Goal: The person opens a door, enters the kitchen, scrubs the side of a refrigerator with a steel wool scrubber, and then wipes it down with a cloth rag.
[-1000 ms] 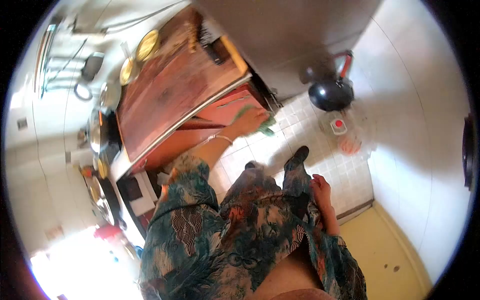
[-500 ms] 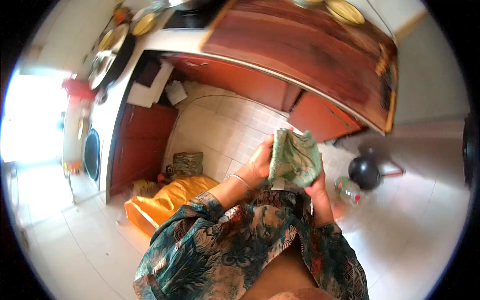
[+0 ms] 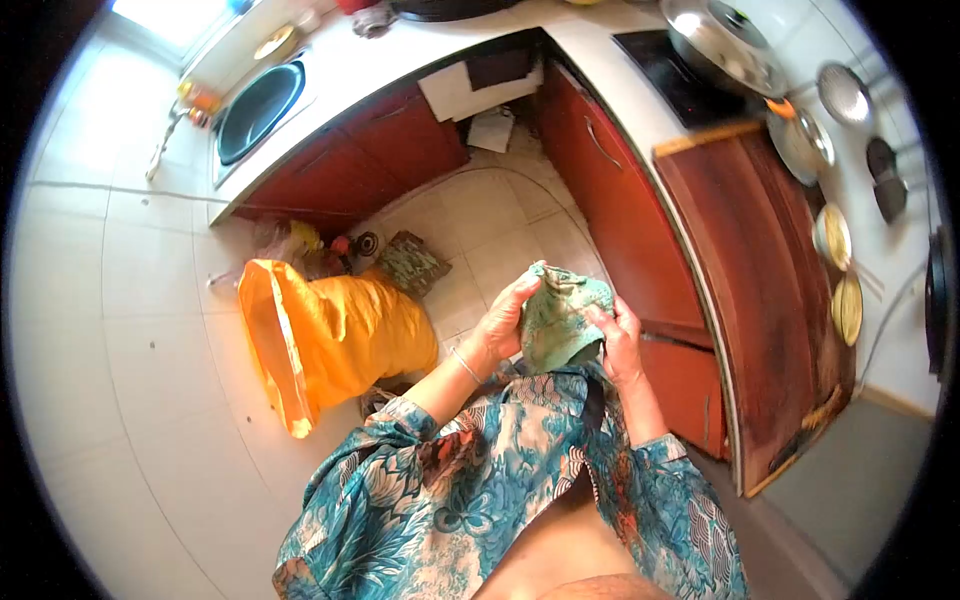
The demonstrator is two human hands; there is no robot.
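A green cloth [image 3: 562, 318] hangs between my two hands in front of my body. My left hand [image 3: 502, 322] grips its left edge; a bracelet circles that wrist. On the right side of the cloth, my right hand [image 3: 618, 340] has its fingers closed round the edge, the thumb lying on top. The cloth is partly folded, with its upper rim bunched. Right of my hands stand the red cabinet doors [image 3: 640, 215] under the counter.
An orange sack [image 3: 365, 325] lies on the floor at left, near a patterned bag [image 3: 412, 264]. A dark sink basin [image 3: 260, 112] is upper left. At right are a wooden board [image 3: 745, 240], a cooktop [image 3: 680, 80] and a lidded pan [image 3: 725, 45].
My left hand was at the cabinet with the cloth, then both hands came to hold it in front of me. The view has swung left, bringing the sack and sink closer to view.
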